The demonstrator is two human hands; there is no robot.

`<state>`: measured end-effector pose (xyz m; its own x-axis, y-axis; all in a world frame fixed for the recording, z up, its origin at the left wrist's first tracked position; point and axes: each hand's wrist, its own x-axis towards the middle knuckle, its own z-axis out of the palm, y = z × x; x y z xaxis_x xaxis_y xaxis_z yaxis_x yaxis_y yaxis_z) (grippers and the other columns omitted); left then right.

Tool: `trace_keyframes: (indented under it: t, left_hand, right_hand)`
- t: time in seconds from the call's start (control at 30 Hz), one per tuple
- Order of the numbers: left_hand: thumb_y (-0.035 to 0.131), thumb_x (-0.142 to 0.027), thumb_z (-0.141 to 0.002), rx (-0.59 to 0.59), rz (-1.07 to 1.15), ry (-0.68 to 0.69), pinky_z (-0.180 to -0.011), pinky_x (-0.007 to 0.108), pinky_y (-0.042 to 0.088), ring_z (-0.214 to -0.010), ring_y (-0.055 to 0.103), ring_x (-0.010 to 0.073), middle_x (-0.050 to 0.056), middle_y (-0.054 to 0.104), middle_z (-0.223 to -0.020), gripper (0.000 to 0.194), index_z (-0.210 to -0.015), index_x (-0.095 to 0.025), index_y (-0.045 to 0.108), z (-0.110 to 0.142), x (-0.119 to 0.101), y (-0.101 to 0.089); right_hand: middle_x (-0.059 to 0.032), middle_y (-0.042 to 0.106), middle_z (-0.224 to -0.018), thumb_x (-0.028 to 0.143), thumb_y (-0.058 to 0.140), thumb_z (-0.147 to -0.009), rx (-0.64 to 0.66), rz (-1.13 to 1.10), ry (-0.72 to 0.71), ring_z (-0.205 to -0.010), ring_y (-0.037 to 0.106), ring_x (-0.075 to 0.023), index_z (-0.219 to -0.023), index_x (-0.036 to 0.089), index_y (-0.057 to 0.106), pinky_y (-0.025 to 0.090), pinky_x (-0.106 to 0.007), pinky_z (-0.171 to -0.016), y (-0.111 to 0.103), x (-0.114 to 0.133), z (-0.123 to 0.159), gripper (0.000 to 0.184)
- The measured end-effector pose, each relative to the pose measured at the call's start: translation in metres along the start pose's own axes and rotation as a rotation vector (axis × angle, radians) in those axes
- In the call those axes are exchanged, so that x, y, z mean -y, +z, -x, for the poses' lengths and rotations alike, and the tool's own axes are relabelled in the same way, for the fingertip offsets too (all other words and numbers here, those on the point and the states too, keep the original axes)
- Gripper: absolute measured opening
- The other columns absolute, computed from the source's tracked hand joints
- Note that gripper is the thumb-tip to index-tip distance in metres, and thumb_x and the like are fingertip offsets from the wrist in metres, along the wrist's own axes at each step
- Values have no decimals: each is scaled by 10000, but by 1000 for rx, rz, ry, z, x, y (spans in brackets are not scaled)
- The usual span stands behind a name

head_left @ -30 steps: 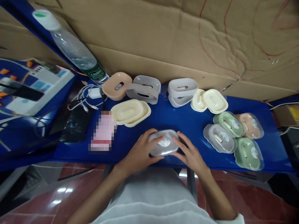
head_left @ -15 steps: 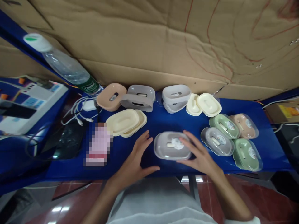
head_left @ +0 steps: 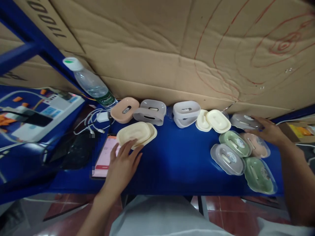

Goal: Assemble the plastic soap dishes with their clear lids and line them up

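Note:
My right hand (head_left: 268, 131) reaches to the far right of the blue table (head_left: 177, 157) and grips a grey lidded soap case (head_left: 242, 121) at the back of a cluster of closed cases. My left hand (head_left: 123, 164) has its fingers stretched out, their tips touching the front edge of a cream soap dish stack (head_left: 135, 132). Just in front of the right hand lie a pink case (head_left: 256, 144), a green case (head_left: 233, 141), a grey case (head_left: 227, 158) and another green case (head_left: 259, 169).
Along the cardboard back wall stand a pink dish (head_left: 124, 109), grey dishes (head_left: 150, 111), a grey-white stack (head_left: 185, 113) and cream lids (head_left: 213, 120). A water bottle (head_left: 92, 85), white cables (head_left: 92, 119), a phone (head_left: 105, 155) and a dark pouch (head_left: 73, 152) lie at the left.
My right hand carried the grey lidded case from the table's front middle to the far right back. My left hand let go of it and moved left to the cream dishes.

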<state>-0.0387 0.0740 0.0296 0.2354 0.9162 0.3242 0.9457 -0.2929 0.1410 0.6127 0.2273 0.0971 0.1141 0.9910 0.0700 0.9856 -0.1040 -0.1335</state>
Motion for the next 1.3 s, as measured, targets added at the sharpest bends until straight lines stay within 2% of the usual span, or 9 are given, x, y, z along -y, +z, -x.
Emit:
trace_keyframes:
  t: [0.23, 0.37, 0.53, 0.63, 0.73, 0.87, 1.03, 1.17, 1.3]
  left_hand:
    - [547, -32, -1015, -102, 181, 93, -1097, 507, 471, -1114, 719, 260, 77, 768, -1169, 286, -1154, -224, 707, 1, -9, -3]
    - [557, 17, -992, -83, 323, 247, -1014, 410, 511, -1113, 692, 232, 79, 750, -1199, 347, -1216, -215, 684, 1, -31, -13]
    - [565, 21, -976, 147, 433, 431, -985, 379, 532, -1131, 697, 225, 74, 743, -1179, 337, -1211, -192, 681, 9, -76, -5]
    - [606, -2, -969, 262, 415, 450, -990, 383, 539, -1182, 690, 234, 70, 737, -1223, 367, -1271, -202, 666, 13, -90, 6]
    - [595, -27, -986, 220, 406, 444, -1096, 442, 499, -1274, 659, 250, 95, 719, -1316, 445, -1391, -209, 625, 14, -88, 11]
    - [576, -102, -1037, 137, 361, 389, -1226, 576, 388, -1333, 641, 280, 109, 717, -1358, 335, -1338, -219, 662, 11, -73, 10]
    - [604, -180, -1056, 126, 348, 329, -1217, 571, 463, -1315, 678, 273, 107, 742, -1301, 185, -1208, -204, 706, 16, -56, 8]
    - [591, -139, -1051, 62, 447, 239, -1226, 514, 505, -1413, 622, 266, 136, 686, -1405, 184, -1193, -188, 697, 32, -47, 11]
    - [617, -165, -1047, 43, 540, 89, -1159, 444, 583, -1457, 588, 277, 153, 597, -1519, 376, -1418, -219, 598, 45, -39, 17]
  right_hand:
    - [-262, 671, -1373, 286, 945, -743, -8, -21, -117, -1325, 648, -309, -1439, 89, 622, 500, -370, -1035, 38, -20, -22, 792]
    - [-293, 613, -1465, 266, 928, -772, 2, 39, -111, -1411, 590, -334, -1402, 110, 668, 508, -402, -1059, 33, -13, -22, 699]
    - [-226, 605, -1522, 367, 667, -1026, -262, -17, -382, -1454, 568, -291, -1515, 179, 590, 463, -412, -1192, 8, 92, 40, 529]
    - [-125, 650, -1498, 379, 618, -1055, -89, -140, -638, -1380, 634, -283, -1503, 267, 591, 511, -469, -1183, 19, 178, 89, 463]
    - [-106, 693, -1449, 321, 576, -1075, 24, -73, -811, -1340, 660, -296, -1411, 248, 678, 555, -510, -1123, 45, 247, 115, 359]
    - [-131, 640, -1520, 284, 548, -1084, 50, -114, -996, -1367, 638, -302, -1505, 216, 611, 551, -511, -1126, 61, 319, 103, 431]
    - [-182, 387, -1714, 357, 737, -985, 26, -326, -898, -1561, 427, -356, -1699, 200, 306, 444, -557, -1232, 65, 411, 55, 848]
    - [-160, 640, -1510, 422, 691, -1018, 237, -481, -725, -1372, 633, -332, -1558, 165, 525, 526, -514, -1136, 75, 450, 27, 621]
    - [-102, 763, -1306, 401, 654, -1042, 133, -587, -761, -1184, 727, -278, -1384, 209, 679, 571, -445, -1051, 62, 424, 51, 393]
